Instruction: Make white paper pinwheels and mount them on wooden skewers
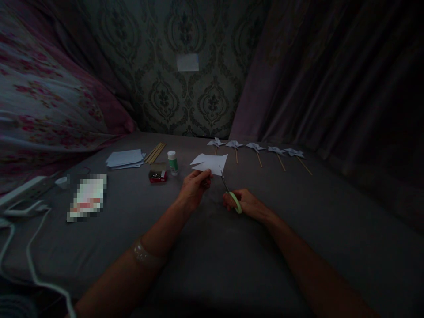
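My left hand (195, 187) pinches the near edge of a white sheet of paper (212, 162), holding it above the grey cloth. A slit runs into the paper from its left side. My right hand (243, 203) grips a pair of scissors (236, 202) with light green handles. The scissor blades point up and away, meeting the paper near its right front part. Behind the paper, several white paper pinwheels (255, 146) on wooden sticks lie in a row toward the right.
Left of my hands are a glue stick (172, 162), a small red box (157, 175) with metal pieces, wooden sticks (155, 153) and a stack of paper (125, 158). Farther left lie a blurred-out flat item (86, 196), a power strip (24, 194) and a white cable (33, 265).
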